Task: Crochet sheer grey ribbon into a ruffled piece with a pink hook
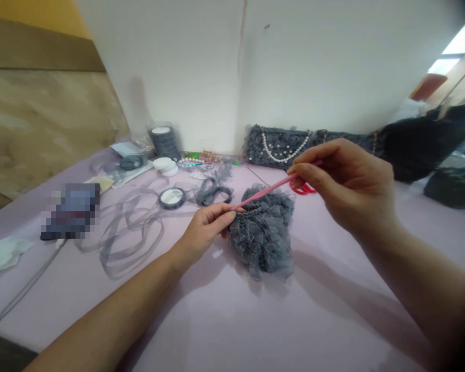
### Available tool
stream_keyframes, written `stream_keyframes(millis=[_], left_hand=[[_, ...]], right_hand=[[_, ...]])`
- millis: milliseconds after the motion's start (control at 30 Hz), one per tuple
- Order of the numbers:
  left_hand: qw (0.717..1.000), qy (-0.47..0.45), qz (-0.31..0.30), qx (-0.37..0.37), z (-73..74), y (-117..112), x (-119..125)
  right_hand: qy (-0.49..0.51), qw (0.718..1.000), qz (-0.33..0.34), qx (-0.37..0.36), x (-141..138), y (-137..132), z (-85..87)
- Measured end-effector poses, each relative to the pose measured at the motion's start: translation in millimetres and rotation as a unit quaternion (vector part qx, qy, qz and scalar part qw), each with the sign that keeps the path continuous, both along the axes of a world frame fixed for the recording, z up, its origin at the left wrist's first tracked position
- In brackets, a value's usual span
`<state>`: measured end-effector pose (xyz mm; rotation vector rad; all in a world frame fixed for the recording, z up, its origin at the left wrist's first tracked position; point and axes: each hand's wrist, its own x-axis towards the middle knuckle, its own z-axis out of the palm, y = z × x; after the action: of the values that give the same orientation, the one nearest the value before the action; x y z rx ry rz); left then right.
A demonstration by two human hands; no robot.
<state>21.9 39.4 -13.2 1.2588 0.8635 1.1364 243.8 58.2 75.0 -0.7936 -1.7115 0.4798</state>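
A ruffled grey ribbon piece (265,232) lies in the middle of the pale purple table (232,315). My left hand (205,230) pinches its upper left edge with closed fingers. My right hand (344,181) is closed on a pink crochet hook (269,188), whose tip reaches down left to the spot where my left fingers grip the ruffled piece. Loose grey ribbon (127,232) trails from there across the table to the left.
A grey bag with a pearl chain (279,144) leans at the wall. Red scissors (303,188) lie behind my right hand. Ribbon spools (172,197), white discs (166,165), a blurred phone (72,211) and dark fabric (430,144) lie around the table.
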Motion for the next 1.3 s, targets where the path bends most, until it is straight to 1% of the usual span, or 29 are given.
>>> stream_keyframes(millis=[133, 333, 567, 767, 933, 1100, 1167, 1300], left_hand=[[1.000, 0.006, 0.005, 0.002, 1.6, -1, 1], [1.000, -0.010, -0.008, 0.002, 1.6, -1, 1], [1.000, -0.012, -0.021, 0.000, -0.7, 0, -1], [0.999, -0.016, -0.029, -0.005, 0.1, -1, 0], [1.000, -0.014, -0.025, 0.001, -1.2, 0, 0], [1.000, -0.016, -0.027, 0.004, -1.8, 0, 0], [0.999, -0.018, -0.030, 0.001, -1.6, -1, 1], [0.999, -0.024, -0.038, -0.004, -0.5, -3, 2]], right_hand=[[0.005, 1.000, 0.003, 0.008, 0, 2, -2.0], [0.026, 1.000, 0.002, -0.012, 4, 14, -5.8], [0.048, 0.998, 0.028, -0.043, 6, 22, -13.6], [0.109, 0.985, 0.064, -0.116, 8, 35, -21.8], [0.161, 0.963, 0.079, -0.202, 8, 47, -35.0], [0.188, 0.935, 0.092, -0.287, 7, 52, -47.6], [0.190, 0.929, 0.091, -0.305, 6, 52, -50.2], [0.183, 0.926, 0.095, -0.316, 3, 50, -51.9]])
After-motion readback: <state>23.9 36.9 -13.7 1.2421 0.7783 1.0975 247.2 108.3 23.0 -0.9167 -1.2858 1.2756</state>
